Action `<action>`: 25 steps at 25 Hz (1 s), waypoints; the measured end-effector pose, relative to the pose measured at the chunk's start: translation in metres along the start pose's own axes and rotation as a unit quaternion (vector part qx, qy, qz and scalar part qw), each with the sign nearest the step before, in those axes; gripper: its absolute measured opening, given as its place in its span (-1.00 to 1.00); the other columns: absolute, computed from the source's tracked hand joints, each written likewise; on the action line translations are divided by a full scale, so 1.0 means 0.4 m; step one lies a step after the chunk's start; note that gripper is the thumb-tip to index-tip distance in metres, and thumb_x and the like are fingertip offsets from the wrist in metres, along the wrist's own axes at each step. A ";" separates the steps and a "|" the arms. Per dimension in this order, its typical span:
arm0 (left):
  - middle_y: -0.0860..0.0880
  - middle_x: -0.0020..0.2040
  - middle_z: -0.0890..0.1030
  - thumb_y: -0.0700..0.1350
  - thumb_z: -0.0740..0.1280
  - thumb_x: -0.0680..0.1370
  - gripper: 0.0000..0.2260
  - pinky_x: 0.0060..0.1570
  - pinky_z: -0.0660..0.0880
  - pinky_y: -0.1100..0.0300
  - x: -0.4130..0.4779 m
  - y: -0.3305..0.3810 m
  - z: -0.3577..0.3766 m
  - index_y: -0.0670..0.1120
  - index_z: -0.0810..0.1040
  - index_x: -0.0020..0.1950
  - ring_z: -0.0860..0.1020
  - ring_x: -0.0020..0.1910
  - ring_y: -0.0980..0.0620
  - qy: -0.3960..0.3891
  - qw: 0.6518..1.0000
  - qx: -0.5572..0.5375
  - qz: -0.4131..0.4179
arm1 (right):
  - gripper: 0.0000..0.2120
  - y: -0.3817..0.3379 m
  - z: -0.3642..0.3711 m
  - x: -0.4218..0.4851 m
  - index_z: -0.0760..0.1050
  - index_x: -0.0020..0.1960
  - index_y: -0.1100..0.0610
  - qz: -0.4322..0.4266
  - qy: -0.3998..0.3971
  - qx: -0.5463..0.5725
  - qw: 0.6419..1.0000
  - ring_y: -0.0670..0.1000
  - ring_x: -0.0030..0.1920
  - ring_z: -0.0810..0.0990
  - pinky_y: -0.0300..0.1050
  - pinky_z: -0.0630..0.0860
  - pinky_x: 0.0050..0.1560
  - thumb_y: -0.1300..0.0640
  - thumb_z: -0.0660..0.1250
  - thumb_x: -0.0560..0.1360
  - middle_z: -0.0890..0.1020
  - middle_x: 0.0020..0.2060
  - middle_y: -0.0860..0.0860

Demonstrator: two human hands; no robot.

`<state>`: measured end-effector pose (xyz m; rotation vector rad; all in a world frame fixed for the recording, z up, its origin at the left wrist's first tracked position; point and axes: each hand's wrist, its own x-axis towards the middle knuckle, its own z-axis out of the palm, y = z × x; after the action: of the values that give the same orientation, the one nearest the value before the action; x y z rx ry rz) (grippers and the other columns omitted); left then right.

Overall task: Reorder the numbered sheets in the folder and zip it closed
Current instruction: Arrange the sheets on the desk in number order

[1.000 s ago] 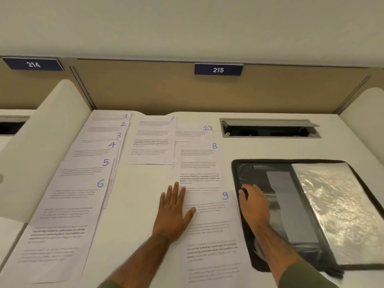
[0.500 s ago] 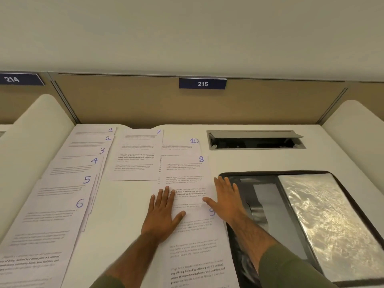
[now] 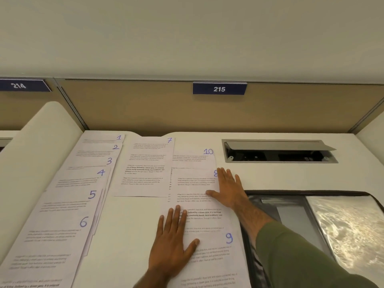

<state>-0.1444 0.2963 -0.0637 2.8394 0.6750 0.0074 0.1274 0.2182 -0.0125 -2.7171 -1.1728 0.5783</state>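
Sheet 8 (image 3: 193, 183) lay just left of the open folder (image 3: 301, 193), long axis running away from the person, under the flat right hand (image 3: 227, 190), the one nearer the folder. The left hand (image 3: 171, 244), also flat, pressed sheet 9 (image 3: 212, 256), further left of the folder.

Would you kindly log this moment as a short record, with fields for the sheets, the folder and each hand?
left column: sheets 1-6 fanned in order down the left of the desk
middle: sheet 7 beside that column
right line: sheet 10, sheet 8 and sheet 9 overlapping, 10 farthest, 9 nearest
left: left hand flat on sheet 9's left edge
right: right hand flat on sheet 8's right edge, partly hiding its number
case: folder lying open on the right
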 end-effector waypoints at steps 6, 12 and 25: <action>0.03 0.65 -0.27 0.42 -0.10 0.60 -0.23 0.57 -0.16 -0.10 0.004 0.002 -0.011 0.01 -0.22 0.65 -0.29 0.62 0.01 -0.003 1.000 0.001 0.004 | -0.08 -0.005 0.006 0.022 -0.16 0.64 0.14 -0.007 0.015 -0.012 1.000 0.12 0.63 -0.11 0.15 -0.13 0.60 -0.32 0.22 0.56 0.02 0.64 0.07; 0.02 0.64 -0.31 0.42 -0.11 0.60 -0.23 0.57 -0.19 -0.09 0.006 0.005 -0.024 0.01 -0.25 0.65 -0.33 0.60 0.03 -0.019 1.000 0.008 0.002 | -0.29 -0.047 -0.013 -0.011 0.18 0.58 0.03 0.075 0.096 0.321 0.939 0.09 0.26 0.56 0.01 0.50 0.27 -0.07 0.42 0.55 0.55 0.29 0.05; 0.08 0.64 -0.19 0.28 -0.02 0.66 -0.33 0.56 -0.23 0.19 0.007 0.005 -0.047 0.00 -0.12 0.66 -0.20 0.62 0.12 -0.001 0.982 -0.175 -0.074 | -0.87 -0.056 -0.071 -0.218 0.56 -0.03 0.17 0.166 0.162 0.459 0.858 0.04 -0.17 0.65 -0.09 0.61 -0.21 0.22 0.25 0.63 0.66 -0.11 0.08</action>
<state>-0.1422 0.2999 -0.0449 2.4494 0.7960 0.0895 0.0689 0.1717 0.0454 -2.0282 -0.2078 0.5003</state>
